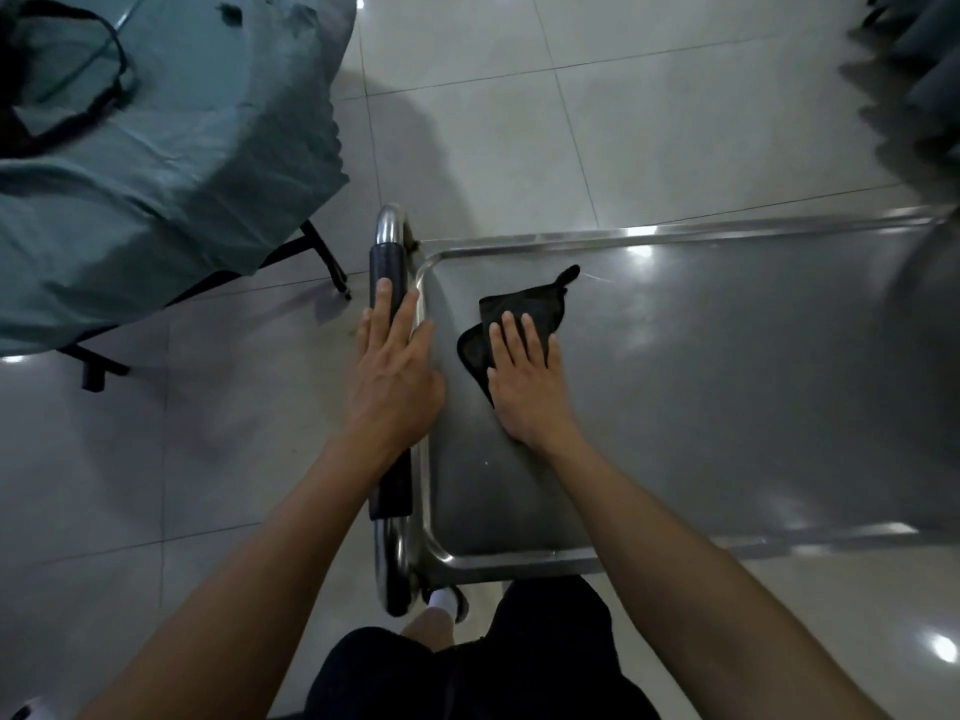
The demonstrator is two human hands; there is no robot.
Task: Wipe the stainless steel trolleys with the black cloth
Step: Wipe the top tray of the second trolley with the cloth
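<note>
Trolley [727,381] top lies bare rightward; right hand [524,379] flat on black cloth [524,304], left hand [395,371] apparently spread over handle [387,267].

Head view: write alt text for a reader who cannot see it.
Seen from above, a person's right hand presses a black cloth flat on a stainless steel trolley top, while the left hand rests open on its padded handle. A table draped in teal fabric stands to the left on pale floor tiles.

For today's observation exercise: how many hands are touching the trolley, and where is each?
2. The left hand lies on the black handle grip at the trolley end; the right hand presses the black cloth flat on the tray. None appear hidden.
</note>
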